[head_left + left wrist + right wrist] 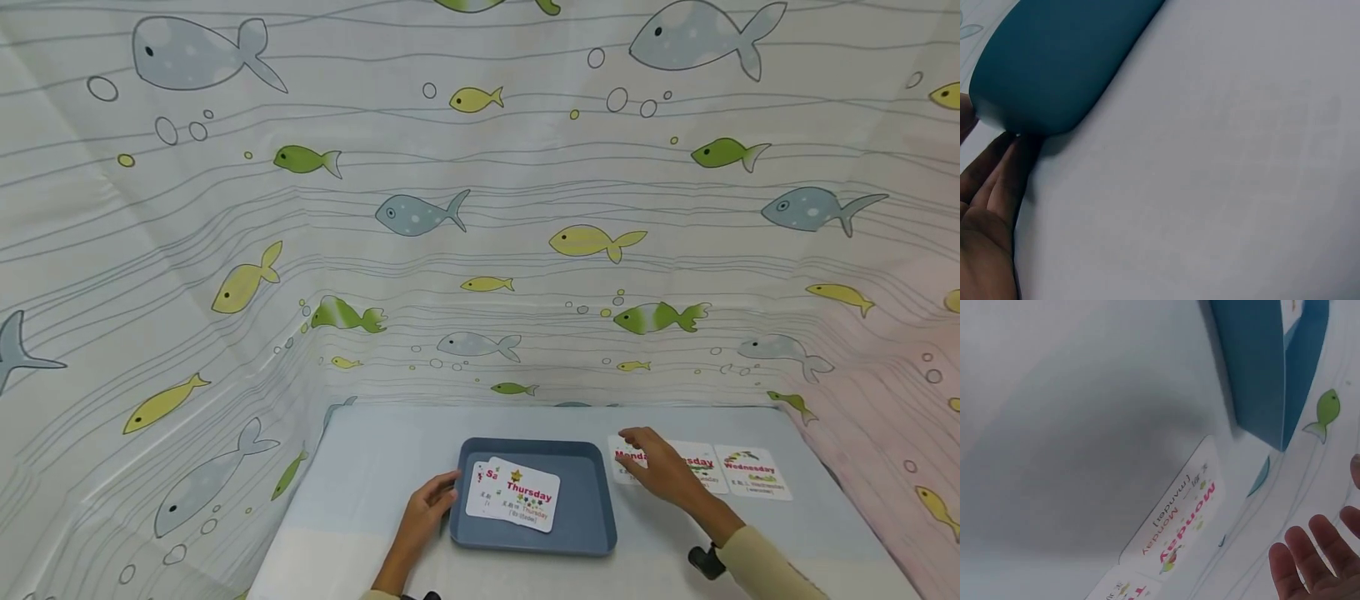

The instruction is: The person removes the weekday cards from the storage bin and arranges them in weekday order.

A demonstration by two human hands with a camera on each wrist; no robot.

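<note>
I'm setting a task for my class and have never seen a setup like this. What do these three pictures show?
There is no robot here, just a person's two bare hands. The wide picture comes from a camera on the head; the other two come from a camera on each wrist. On the pale table, a blue tray holds overlapping cards, the Thursday card on top. To its right lie the Monday card, Tuesday card and Wednesday card in a row. The left hand touches the tray's edge; the right hand hovers by the Monday card, holding nothing.
</note>
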